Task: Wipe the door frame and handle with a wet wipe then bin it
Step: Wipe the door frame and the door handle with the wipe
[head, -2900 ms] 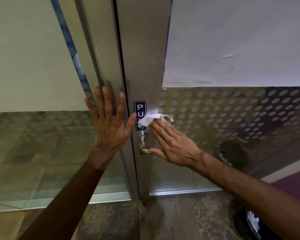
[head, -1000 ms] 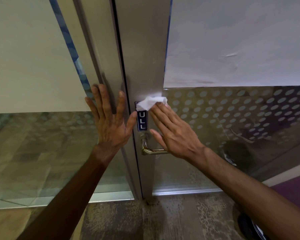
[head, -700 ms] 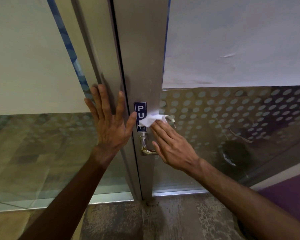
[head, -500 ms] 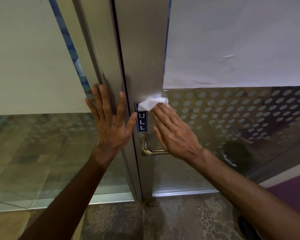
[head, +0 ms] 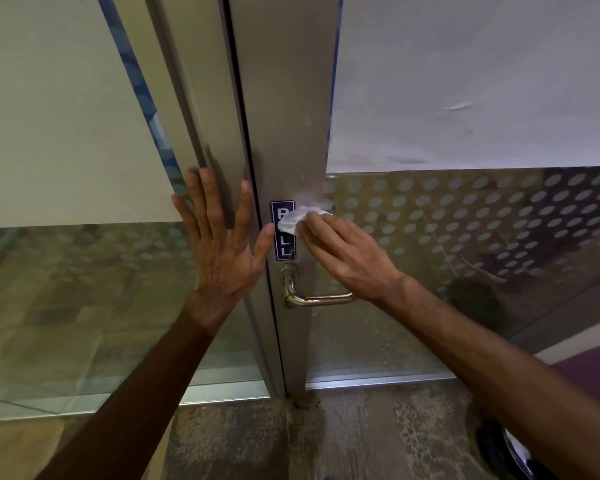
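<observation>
My right hand presses the wet wipe flat to the door frame; I'd stroke firmly down toward the handle below my wrist.

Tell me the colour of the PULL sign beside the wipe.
Dark blue with white letters, seen in the head view: the PULL sign sits on the metal door frame.

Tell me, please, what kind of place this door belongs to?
Probably an office or commercial building: a metal-framed glass door with a blue PULL sign, dotted frosting on the glass, and a lever handle.
</observation>
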The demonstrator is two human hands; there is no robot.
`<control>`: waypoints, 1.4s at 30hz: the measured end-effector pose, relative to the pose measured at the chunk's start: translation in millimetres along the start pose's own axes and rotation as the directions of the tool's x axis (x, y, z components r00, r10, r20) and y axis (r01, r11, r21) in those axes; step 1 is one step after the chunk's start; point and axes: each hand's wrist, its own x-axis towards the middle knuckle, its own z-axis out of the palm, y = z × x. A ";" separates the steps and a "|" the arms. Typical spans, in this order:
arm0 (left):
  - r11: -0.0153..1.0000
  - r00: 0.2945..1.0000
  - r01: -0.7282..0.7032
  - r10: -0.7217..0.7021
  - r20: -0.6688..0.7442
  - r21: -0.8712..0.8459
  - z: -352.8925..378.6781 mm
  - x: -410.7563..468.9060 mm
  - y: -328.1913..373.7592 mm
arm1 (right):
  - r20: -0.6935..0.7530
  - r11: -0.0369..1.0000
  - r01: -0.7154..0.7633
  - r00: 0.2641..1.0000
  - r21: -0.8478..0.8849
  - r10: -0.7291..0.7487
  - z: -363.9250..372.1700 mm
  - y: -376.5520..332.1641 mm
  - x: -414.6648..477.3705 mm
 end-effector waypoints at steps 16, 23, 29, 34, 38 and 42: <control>1.000 0.999 -0.020 0.021 0.040 -0.004 1.1 -25.5 -6.4 | 0.457 0.435 -0.799 0.597 0.415 0.660 -21.6 -72.6 -8.7; 1.000 0.997 0.003 -0.003 0.071 -0.008 -4.9 -38.7 -4.7 | 0.484 0.492 -0.828 0.557 0.268 0.675 -0.4 -101.6 10.0; 0.999 0.993 0.037 -0.032 0.114 -0.040 -10.6 -39.4 2.3 | 0.497 0.668 -0.733 0.632 0.133 0.595 3.8 -106.5 15.9; 0.998 0.991 0.034 -0.028 0.131 -0.049 -8.4 -39.3 3.8 | 0.560 0.776 -0.624 0.676 0.088 0.480 4.9 -102.7 12.2; 0.998 0.991 0.037 -0.031 0.128 -0.042 -3.1 -38.8 1.9 | 0.443 0.893 -0.442 0.820 0.084 0.364 12.0 -115.0 7.9; 0.999 0.992 0.028 -0.023 0.126 -0.042 -1.9 -36.6 0.9 | 0.348 0.963 -0.262 0.910 0.059 0.226 15.4 -113.2 -1.0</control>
